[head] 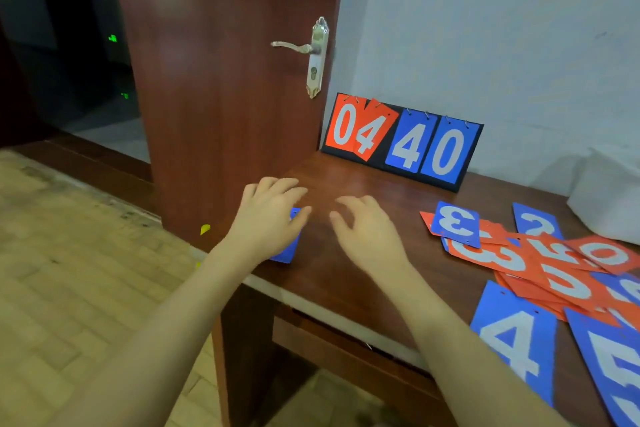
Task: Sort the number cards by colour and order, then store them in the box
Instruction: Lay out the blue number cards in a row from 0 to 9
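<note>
Blue card (pixel 289 246) lies under my left hand (pixel 268 218), fingers flat; right hand (pixel 363 236), just beside, hovers loosely curled, empty. I square each added card against it.

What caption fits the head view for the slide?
Left hand rests on a blue number card, right hand hovers open over the brown wooden table.

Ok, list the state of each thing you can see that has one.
Brown wooden door: open.
Black flip scoreboard: upright, reads 04 40; red 4 card hangs crooked.
Loose red and blue number cards: overlapping, unsorted pile.
Left hand: resting on a blue card.
Right hand: fingers loosely curled, empty.
</note>
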A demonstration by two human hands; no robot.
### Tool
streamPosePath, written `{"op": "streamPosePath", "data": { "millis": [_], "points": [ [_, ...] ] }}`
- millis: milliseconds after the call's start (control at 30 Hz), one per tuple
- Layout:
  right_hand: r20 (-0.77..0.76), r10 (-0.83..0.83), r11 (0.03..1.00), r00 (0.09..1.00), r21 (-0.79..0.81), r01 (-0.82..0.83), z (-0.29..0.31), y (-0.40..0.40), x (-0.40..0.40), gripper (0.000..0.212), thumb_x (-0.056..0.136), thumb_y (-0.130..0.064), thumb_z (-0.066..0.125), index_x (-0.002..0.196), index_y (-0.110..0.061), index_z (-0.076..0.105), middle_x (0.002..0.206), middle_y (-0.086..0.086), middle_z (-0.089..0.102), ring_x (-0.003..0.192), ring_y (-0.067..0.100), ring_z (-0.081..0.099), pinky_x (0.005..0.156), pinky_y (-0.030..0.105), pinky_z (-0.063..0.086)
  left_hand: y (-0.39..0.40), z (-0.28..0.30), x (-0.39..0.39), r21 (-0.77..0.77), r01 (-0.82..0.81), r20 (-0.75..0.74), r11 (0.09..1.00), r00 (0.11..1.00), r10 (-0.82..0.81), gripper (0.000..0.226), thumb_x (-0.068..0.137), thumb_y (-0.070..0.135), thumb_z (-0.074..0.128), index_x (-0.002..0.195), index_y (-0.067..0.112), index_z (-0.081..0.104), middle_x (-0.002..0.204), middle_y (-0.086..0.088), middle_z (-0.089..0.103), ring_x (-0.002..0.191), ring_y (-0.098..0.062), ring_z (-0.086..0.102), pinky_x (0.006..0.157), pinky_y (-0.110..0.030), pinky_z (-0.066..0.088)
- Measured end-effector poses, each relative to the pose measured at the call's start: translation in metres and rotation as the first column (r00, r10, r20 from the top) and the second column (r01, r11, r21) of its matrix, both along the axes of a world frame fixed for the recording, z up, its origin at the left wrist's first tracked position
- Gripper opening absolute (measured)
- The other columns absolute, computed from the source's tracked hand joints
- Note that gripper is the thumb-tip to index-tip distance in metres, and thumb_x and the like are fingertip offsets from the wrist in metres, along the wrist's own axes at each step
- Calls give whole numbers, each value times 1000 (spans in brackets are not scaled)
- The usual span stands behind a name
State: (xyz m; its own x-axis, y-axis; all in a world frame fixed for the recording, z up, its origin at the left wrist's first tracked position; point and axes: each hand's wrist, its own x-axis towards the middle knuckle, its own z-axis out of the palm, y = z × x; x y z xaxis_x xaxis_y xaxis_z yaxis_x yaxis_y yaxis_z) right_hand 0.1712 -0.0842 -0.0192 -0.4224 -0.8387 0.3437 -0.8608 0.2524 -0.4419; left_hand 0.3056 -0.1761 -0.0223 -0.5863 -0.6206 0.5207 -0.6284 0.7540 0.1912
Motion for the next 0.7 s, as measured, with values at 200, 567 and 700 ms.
{"op": "streamPosePath", "data": {
  "millis": [200, 567, 700],
  "points": [
    [4, -164, 985, 986, 51, 163, 16, 46, -91, 29, 94, -31, 48, 115, -16, 62, 117, 7, 59, 107, 23, 57, 91, 35, 47, 40, 20, -90, 69, 190, 21, 979, 981, -192, 39, 94, 39, 41, 129, 25, 48, 136, 5, 47, 125, -17, 36, 102, -35, 24],
    [-148, -90, 932, 985, 337, 136, -7, 99, -178, 29, 91, -41, 52, 112, -24, 61, 114, -5, 64, 102, 12, 55, 101, 36, 32, 60, -11, -206, 358, 255, 131, 898, 939, -318, 42, 94, 38, 39, 134, 26, 42, 140, 0, 42, 126, -23, 39, 103, -42, 25],
    [-170, -196, 945, 966, 229, 232, -6, 109, -193, 31, 87, -51, 54, 88, -22, 66, 93, -7, 63, 92, 12, 55, 98, 35, 29, 55, -18, -220, 389, 310, 252, 867, 870, -424, 48, 95, 41, 36, 141, 31, 29, 154, 4, 20, 140, -17, 18, 111, -43, 14]
  ]
}}
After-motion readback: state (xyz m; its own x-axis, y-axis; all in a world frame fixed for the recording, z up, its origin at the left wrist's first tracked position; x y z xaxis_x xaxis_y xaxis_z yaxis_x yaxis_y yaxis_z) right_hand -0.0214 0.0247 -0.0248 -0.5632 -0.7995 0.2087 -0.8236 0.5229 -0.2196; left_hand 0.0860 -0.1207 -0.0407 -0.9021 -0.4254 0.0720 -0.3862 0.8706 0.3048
